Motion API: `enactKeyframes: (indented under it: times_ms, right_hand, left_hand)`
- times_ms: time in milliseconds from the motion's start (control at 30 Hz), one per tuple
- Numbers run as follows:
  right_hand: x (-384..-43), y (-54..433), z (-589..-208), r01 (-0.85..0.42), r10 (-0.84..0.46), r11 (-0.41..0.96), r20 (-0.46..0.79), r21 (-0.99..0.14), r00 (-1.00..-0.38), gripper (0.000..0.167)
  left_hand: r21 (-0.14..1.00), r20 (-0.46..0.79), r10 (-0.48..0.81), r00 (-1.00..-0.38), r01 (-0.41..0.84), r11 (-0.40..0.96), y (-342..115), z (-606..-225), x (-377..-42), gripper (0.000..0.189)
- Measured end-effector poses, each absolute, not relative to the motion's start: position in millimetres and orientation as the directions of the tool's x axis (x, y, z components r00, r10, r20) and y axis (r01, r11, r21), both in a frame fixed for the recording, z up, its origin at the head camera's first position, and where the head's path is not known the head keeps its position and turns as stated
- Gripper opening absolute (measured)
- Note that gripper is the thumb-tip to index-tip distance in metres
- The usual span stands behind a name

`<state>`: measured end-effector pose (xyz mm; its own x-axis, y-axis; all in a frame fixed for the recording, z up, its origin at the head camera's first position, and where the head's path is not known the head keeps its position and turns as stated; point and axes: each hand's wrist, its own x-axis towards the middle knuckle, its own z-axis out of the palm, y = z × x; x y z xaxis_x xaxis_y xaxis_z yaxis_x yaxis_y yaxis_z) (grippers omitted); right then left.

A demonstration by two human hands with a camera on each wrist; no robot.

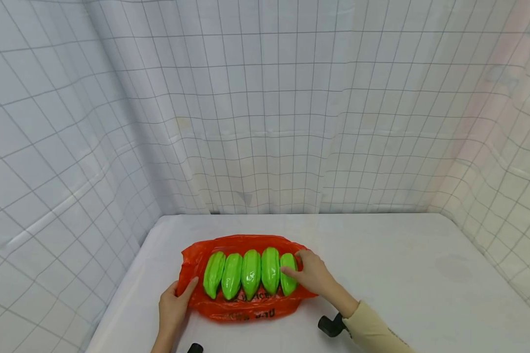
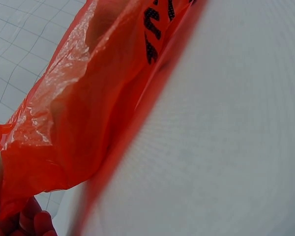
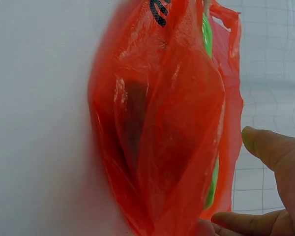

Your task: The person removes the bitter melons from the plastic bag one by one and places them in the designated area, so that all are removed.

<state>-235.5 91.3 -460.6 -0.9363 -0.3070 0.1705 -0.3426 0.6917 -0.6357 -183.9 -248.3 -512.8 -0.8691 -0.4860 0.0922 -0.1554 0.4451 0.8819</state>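
Observation:
A red plastic bag (image 1: 216, 306) with black lettering lies spread on the white table. On it several glossy, bright green, ridged, elongated fruits (image 1: 251, 274) sit side by side; their exact kind is unclear. My left hand (image 1: 173, 306) pinches the bag's left edge, thumb on top; the left wrist view shows the bag (image 2: 83, 123) raised there. Around the rightmost fruit (image 1: 288, 282) my right hand (image 1: 315, 274) is spread, thumb to its left and fingers to its right. In the right wrist view the right thumb (image 3: 268, 147) stands straight, and the bag (image 3: 162, 113) mostly hides the fruit.
The white table (image 1: 380, 274) extends to the right of the bag. White curtains (image 1: 265, 122) with a dark grid close off the back and sides. Dark wrist-camera parts (image 1: 331, 325) show below the right hand, beside a beige sleeve (image 1: 375, 328).

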Motion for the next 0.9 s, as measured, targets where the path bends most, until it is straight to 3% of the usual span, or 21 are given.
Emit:
enactKeyframes:
  times_ms: [400, 900]
  right_hand:
    - [-235, 85, -467, -0.31, -0.309, 0.707, 0.117, -0.635, -0.944, 0.068]
    - [-238, 77, -469, -0.247, -0.282, 0.738, 0.046, -0.628, -0.958, 0.071]
  left_hand:
    - [0.878, 0.088, -0.481, -0.872, -0.16, 0.451, -249, -514, -184, 0.052]
    - [0.873, 0.069, -0.479, -0.875, -0.179, 0.453, -246, -510, -183, 0.052]
